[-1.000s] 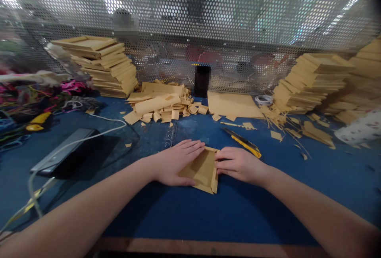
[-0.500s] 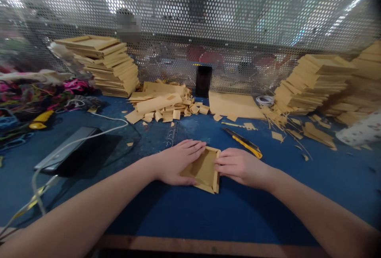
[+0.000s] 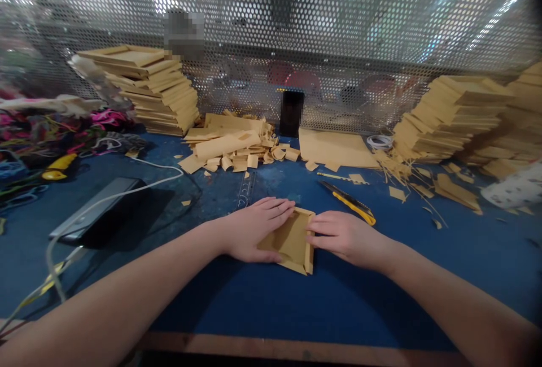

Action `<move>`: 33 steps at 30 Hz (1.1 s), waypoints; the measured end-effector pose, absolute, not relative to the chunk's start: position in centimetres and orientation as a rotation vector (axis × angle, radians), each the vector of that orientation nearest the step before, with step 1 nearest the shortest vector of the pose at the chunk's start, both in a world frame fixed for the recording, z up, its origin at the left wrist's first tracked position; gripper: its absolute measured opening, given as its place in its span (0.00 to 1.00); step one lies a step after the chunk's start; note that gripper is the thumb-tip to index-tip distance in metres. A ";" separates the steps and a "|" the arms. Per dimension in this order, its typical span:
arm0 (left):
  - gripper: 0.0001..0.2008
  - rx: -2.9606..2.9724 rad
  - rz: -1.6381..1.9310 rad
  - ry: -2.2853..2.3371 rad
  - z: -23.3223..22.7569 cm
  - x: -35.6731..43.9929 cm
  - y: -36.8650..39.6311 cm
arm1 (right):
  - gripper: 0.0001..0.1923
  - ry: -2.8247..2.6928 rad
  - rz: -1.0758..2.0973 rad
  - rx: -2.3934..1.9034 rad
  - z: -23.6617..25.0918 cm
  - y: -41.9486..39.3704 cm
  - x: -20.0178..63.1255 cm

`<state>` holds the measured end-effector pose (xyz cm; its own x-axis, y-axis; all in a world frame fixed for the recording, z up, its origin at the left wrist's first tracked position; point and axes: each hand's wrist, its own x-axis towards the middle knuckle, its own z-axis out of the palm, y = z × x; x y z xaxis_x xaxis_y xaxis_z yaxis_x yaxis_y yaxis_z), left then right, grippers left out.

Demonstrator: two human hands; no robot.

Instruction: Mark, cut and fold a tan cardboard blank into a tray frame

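Observation:
A shallow brown cardboard tray [image 3: 292, 243] with folded-up edges lies on the blue tabletop in front of me. My left hand [image 3: 258, 228] rests flat across its left part, fingers stretched toward the far edge and thumb near the front edge. That hand hides the tray's left side. With curled fingers, my right hand [image 3: 334, 234] pinches the folded right rim; its thumb is hidden. Beyond my right hand lies a yellow-and-black utility knife [image 3: 349, 202]. Past my left hand is a clear ruler [image 3: 245, 189] with cut-out shapes.
Stacks of cardboard trays stand at the back left [image 3: 152, 90] and back right [image 3: 457, 116]. Between them are a pile of cardboard scraps [image 3: 228, 144], a dark phone-like slab [image 3: 291, 113] and a flat sheet [image 3: 334, 147]. Leftward lie a black power bank [image 3: 101, 209] with white cable and tangled yarn [image 3: 38, 135].
The view has shifted very slightly. Both hands keep their places on the tray, with no clear movement of the tray itself.

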<state>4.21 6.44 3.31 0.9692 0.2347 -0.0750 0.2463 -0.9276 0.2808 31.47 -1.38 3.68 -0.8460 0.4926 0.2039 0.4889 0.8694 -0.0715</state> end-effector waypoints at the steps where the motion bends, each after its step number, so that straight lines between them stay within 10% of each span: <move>1: 0.48 2.824 -0.055 0.352 3.3 4.2 6.5 | 0.14 -2.828 0.013 -0.736 3.6 -1.4 31.6; 24: 0.45 2.835 -0.056 0.355 2.9 4.3 6.5 | 0.13 -2.824 -0.017 -0.729 3.1 -1.6 31.0; 33: 0.43 2.881 0.010 0.434 3.2 4.3 6.1 | 0.31 -2.578 0.319 -1.232 2.5 0.3 32.7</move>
